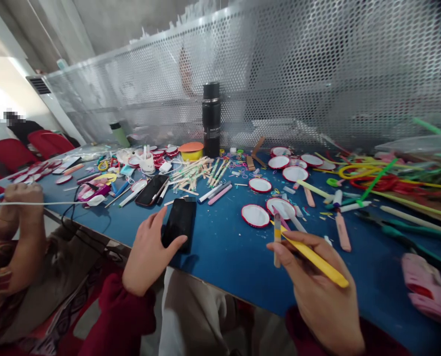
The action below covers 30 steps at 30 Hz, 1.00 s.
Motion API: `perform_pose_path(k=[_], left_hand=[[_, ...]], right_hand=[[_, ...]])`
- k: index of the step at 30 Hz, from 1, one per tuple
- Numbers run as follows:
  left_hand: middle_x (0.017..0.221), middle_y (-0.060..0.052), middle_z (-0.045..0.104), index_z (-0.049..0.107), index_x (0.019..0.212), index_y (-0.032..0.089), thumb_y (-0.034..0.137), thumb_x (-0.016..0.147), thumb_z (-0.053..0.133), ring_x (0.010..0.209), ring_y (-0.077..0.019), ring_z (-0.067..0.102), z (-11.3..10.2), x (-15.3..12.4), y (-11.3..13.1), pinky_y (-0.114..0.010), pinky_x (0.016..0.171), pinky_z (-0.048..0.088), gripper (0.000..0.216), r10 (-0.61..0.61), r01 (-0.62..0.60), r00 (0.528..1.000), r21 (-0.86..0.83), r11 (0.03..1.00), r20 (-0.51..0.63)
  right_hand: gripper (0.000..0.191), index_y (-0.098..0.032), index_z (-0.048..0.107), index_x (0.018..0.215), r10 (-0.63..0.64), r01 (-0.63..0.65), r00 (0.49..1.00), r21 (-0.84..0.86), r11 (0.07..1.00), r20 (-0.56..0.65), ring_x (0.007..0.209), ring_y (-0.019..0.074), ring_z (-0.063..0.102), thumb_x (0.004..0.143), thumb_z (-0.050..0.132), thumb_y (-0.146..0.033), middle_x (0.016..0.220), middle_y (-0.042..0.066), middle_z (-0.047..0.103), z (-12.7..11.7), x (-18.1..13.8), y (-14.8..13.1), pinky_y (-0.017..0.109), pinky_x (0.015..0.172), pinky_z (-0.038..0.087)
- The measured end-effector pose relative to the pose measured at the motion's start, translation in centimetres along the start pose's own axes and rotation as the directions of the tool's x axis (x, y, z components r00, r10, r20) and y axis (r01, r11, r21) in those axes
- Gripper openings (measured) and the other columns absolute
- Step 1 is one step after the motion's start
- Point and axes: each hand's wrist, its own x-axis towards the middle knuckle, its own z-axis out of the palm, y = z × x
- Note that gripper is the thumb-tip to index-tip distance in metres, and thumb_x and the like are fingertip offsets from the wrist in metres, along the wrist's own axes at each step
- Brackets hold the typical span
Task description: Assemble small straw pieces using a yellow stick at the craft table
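— What does the person's right hand [317,282] hold?

— It is closed around a yellow stick [317,259] that slants across the fingers, and a thinner, multicoloured stick [277,237] stands nearly upright between thumb and fingertips. Both are held above the front of the blue bench [227,247].

— And the left hand [148,257]?

— It is half open, the fingers curled loosely over a black phone [179,222] lying flat near the bench's front edge; the thumb touches the phone's near end.

— What lies just beyond?

— Red-rimmed white discs [255,215], close to the upright stick, then pens and loose sticks [194,173] scattered further back. A second phone [152,190] lies to the left, and a tall black flask [211,118] stands before a perforated metal screen [317,74].

— Anyone else?

— Another person's hands [22,195] at far left pinch a thin white strand [57,203] above the bench corner.
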Motion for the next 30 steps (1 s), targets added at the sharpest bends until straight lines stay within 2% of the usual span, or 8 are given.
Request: perform_pose_path(k=[3, 8, 11, 15, 20, 25, 27, 30], left_hand=[[0.158, -0.015, 0.046, 0.036, 0.159, 0.023, 0.056, 0.089, 0.062, 0.145, -0.037, 0.042, 1.3, 2.2, 2.5, -0.051, 0.119, 0.034, 0.082, 0.047, -0.048, 0.999, 0.09, 0.995, 0.008], [0.16, -0.017, 0.043, 0.039, 0.158, 0.022, 0.039, 0.091, 0.055, 0.145, -0.0391, 0.042, 3.3, 5.6, 4.5, -0.053, 0.115, 0.037, 0.071, -0.014, -0.011, 0.994, 0.23, 0.973, 0.105], [0.16, -0.015, 0.045, 0.044, 0.155, 0.024, 0.032, 0.091, 0.049, 0.144, -0.0393, 0.041, 3.7, 6.2, 4.9, -0.055, 0.113, 0.039, 0.065, -0.059, 0.016, 0.988, 0.284, 0.959, 0.145], [0.16, -0.014, 0.044, 0.044, 0.156, 0.024, 0.028, 0.087, 0.051, 0.144, -0.041, 0.04, 3.8, 6.2, 5.2, -0.059, 0.112, 0.041, 0.069, -0.113, 0.066, 0.984, 0.3, 0.952, 0.141], [0.166, -0.017, 0.033, 0.039, 0.158, 0.024, 0.027, 0.083, 0.057, 0.145, -0.0443, 0.041, 3.9, 6.5, 5.0, -0.06, 0.11, 0.044, 0.078, -0.127, 0.099, 0.987, 0.251, 0.963, 0.096], [0.167, -0.021, 0.027, 0.04, 0.158, 0.022, 0.023, 0.08, 0.061, 0.15, -0.0441, 0.035, 4.0, 6.4, 4.6, -0.06, 0.114, 0.041, 0.081, -0.077, 0.067, 0.995, 0.167, 0.984, 0.057], [0.167, -0.022, 0.027, 0.04, 0.157, 0.019, 0.027, 0.081, 0.065, 0.152, -0.0438, 0.032, 3.8, 6.3, 4.0, -0.06, 0.118, 0.038, 0.081, -0.05, 0.045, 0.998, 0.118, 0.992, 0.043], [0.166, -0.022, 0.032, 0.039, 0.157, 0.018, 0.045, 0.083, 0.071, 0.154, -0.0416, 0.031, 3.4, 6.2, 2.1, -0.058, 0.122, 0.034, 0.085, 0.0, 0.001, 0.999, -0.026, 1.0, 0.043]], right_hand=[[0.029, -0.026, 0.071, 0.098, -0.006, 0.006, 1.0, 0.022, 1.0, 0.001, 0.064, 0.0208, 0.071, 0.081, 0.08, -0.046, 0.084, 0.005, 0.075, 0.0, -0.2, -0.1, 0.037, 0.061, 0.064], [0.024, -0.026, 0.071, 0.095, -0.012, 0.011, 1.0, 0.073, 0.997, 0.008, 0.062, 0.0207, 0.072, 0.082, 0.079, -0.044, 0.081, 0.004, 0.075, -0.2, -0.3, -0.6, 0.034, 0.057, 0.064], [0.023, -0.026, 0.071, 0.095, -0.016, 0.015, 1.0, 0.098, 0.995, 0.01, 0.065, 0.0216, 0.074, 0.082, 0.079, -0.043, 0.081, 0.005, 0.076, -0.4, -0.5, -0.6, 0.033, 0.058, 0.065], [0.02, -0.023, 0.071, 0.096, -0.039, 0.036, 0.999, 0.109, 0.993, 0.025, 0.071, 0.021, 0.075, 0.084, 0.078, -0.038, 0.083, 0.005, 0.077, -0.6, -0.6, -0.4, 0.031, 0.062, 0.065], [0.019, -0.023, 0.071, 0.097, -0.042, 0.039, 0.999, 0.117, 0.992, 0.023, 0.069, 0.0189, 0.075, 0.085, 0.078, -0.035, 0.084, 0.004, 0.077, -0.7, -0.7, -0.5, 0.027, 0.061, 0.063], [0.02, -0.023, 0.071, 0.097, -0.033, 0.032, 0.999, 0.098, 0.995, 0.01, 0.069, 0.0183, 0.075, 0.084, 0.078, -0.036, 0.086, 0.004, 0.077, -0.8, -0.8, -0.5, 0.026, 0.061, 0.063], [0.02, -0.023, 0.071, 0.097, -0.035, 0.034, 0.999, 0.092, 0.995, 0.008, 0.068, 0.0183, 0.075, 0.085, 0.078, -0.037, 0.086, 0.004, 0.077, -0.8, -0.8, -0.5, 0.027, 0.063, 0.064], [0.022, -0.023, 0.071, 0.095, -0.043, 0.042, 0.999, 0.076, 0.996, 0.005, 0.069, 0.0185, 0.075, 0.084, 0.079, -0.039, 0.083, 0.004, 0.077, -0.8, -0.7, -0.6, 0.027, 0.065, 0.065]])
